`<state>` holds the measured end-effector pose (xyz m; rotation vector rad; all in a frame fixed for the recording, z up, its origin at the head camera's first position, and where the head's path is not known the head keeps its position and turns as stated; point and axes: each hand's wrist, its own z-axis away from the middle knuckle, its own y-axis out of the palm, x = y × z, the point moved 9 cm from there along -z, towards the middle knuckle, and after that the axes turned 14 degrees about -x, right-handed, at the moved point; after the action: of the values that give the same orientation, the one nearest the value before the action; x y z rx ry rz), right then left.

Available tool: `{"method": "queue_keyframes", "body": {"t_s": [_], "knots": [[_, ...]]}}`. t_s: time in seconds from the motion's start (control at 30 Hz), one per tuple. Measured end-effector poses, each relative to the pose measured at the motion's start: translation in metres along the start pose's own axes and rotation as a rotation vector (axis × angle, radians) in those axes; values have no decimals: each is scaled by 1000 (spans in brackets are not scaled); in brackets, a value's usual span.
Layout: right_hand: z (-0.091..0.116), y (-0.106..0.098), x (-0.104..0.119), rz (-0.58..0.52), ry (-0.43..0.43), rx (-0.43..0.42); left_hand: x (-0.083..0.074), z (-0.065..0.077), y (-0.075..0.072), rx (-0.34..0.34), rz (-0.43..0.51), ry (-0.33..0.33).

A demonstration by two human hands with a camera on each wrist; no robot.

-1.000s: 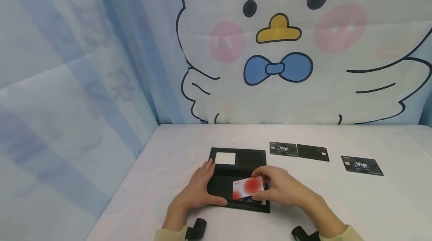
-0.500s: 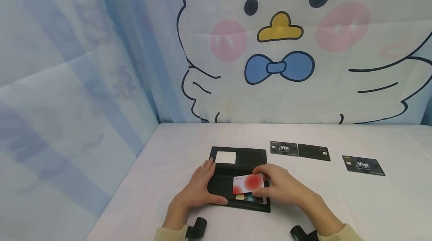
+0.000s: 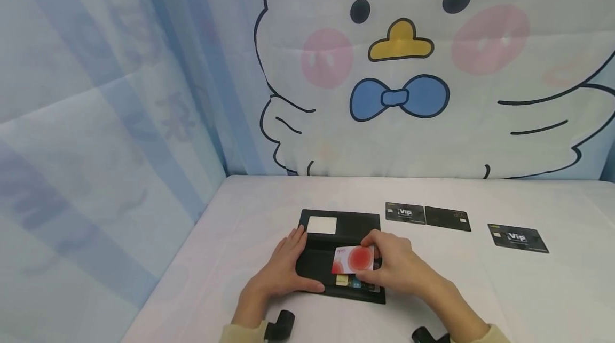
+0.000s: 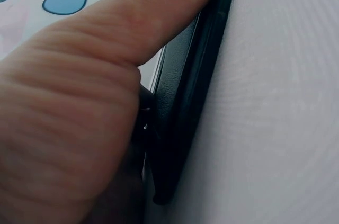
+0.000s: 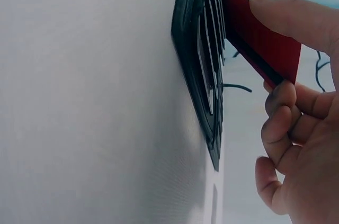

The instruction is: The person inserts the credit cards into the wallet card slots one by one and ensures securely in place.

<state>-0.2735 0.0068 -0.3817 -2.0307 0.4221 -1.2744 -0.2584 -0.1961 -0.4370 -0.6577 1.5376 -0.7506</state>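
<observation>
A black wallet point(image 3: 312, 263) lies unfolded on the table in the head view. My left hand point(image 3: 281, 269) rests on its left side, fingers stretched out along the edge and thumb across the lower corner. My right hand point(image 3: 403, 265) pinches a white card with red circles point(image 3: 353, 260) between thumb and fingers. That card is held tilted over the wallet's lower half, and its red face point(image 5: 267, 44) shows in the right wrist view. Below it, several cards point(image 3: 354, 281) sit in the wallet's slots. The left wrist view shows my thumb point(image 4: 153, 17) on the wallet's edge.
Two black cards point(image 3: 405, 213) point(image 3: 448, 218) lie end to end behind the wallet's right corner. Another black Vip card point(image 3: 518, 238) lies farther right on the white tablecloth point(image 3: 480, 289). A white rectangle point(image 3: 322, 224) shows on the wallet's upper flap. A printed cloth backdrop point(image 3: 399, 145) rises behind the table.
The red-and-white card in my right hand has risen slightly away from me, uncovering more of the slotted cards below it. My left hand has stayed on the wallet.
</observation>
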Motion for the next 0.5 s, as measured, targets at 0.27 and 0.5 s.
{"method": "queue_keyframes", "body": {"t_s": [0.27,0.5], "knots": [[-1,0,3,74,-15,-35,0,0,-1,2,4,-2],[4,3,11,73,-51,-38,0,0,0,-6,-9,5]]}}
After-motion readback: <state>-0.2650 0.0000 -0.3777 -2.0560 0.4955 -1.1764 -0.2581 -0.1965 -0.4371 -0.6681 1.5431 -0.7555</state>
